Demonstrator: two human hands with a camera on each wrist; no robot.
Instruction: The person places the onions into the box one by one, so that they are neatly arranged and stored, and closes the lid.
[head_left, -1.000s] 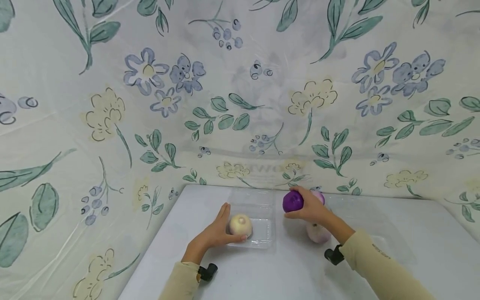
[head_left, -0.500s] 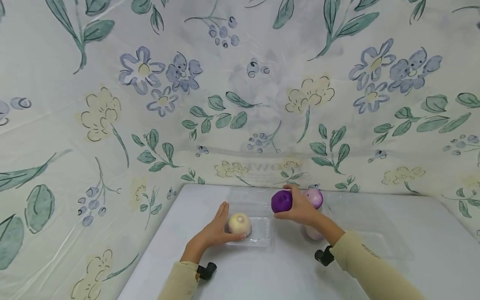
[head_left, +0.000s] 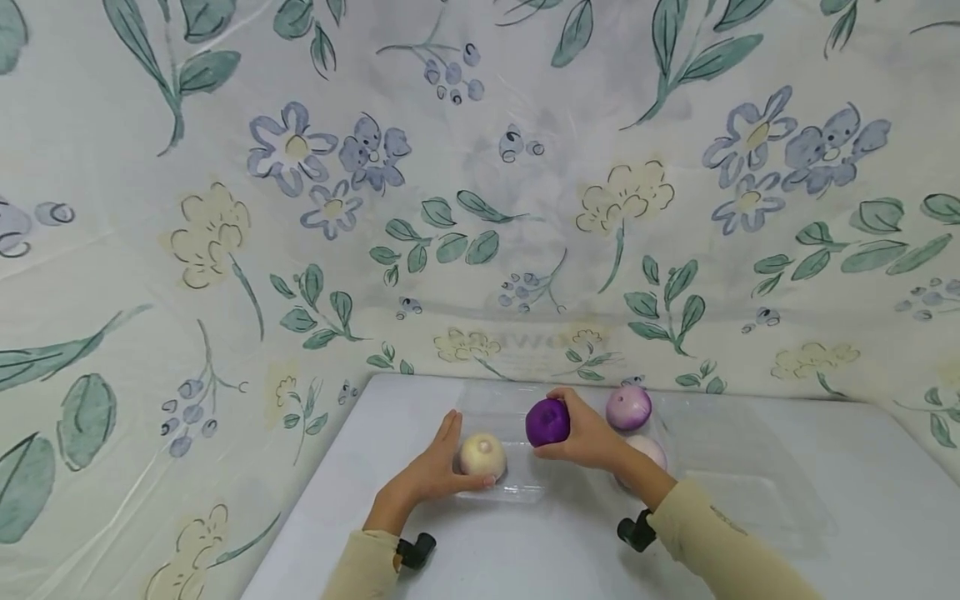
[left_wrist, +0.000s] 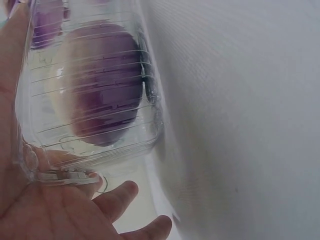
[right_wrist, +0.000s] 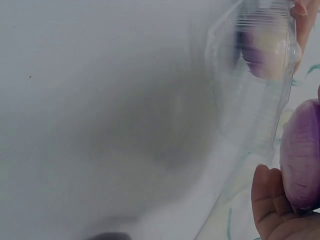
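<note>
A clear plastic container (head_left: 517,495) lies with its lid folded back on the white table. Inside its left part sits a cream-topped onion (head_left: 483,457), whose purple side shows in the left wrist view. My left hand (head_left: 427,468) spans the container's left end, its thumb along the near side; the fingers (left_wrist: 120,200) stretch out straight. Above the container's right part, my right hand (head_left: 588,435) grips a deep purple onion (head_left: 547,422) between thumb and fingers. The right wrist view shows this onion only partly, at its right edge.
A pinkish-purple onion (head_left: 628,407) and a paler onion (head_left: 648,454) stand right of the container, the latter partly behind my right hand. A second clear plastic container (head_left: 750,487) lies farther right. Floral cloth (head_left: 540,250) hangs behind the table.
My right hand has carried the purple onion leftward and slightly nearer, from beside the other onions to above the container. My left hand and the cream-topped onion have stayed in place.
</note>
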